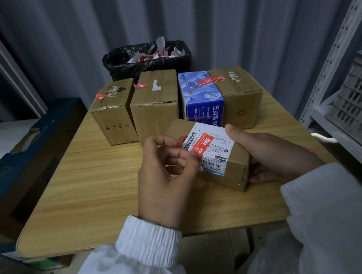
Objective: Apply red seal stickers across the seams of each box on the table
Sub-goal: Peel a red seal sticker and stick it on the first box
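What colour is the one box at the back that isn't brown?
That box is blue with white writing; the head view shows it best.

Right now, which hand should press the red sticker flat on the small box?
Left hand: it pinches the red sticker at its end, while the right hand grips the small box, steadying it.

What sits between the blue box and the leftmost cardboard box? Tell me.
One cardboard box, a red seal sticker on its top; the head view shows it.

Left hand in a fingertip pinch on sticker; right hand around box.
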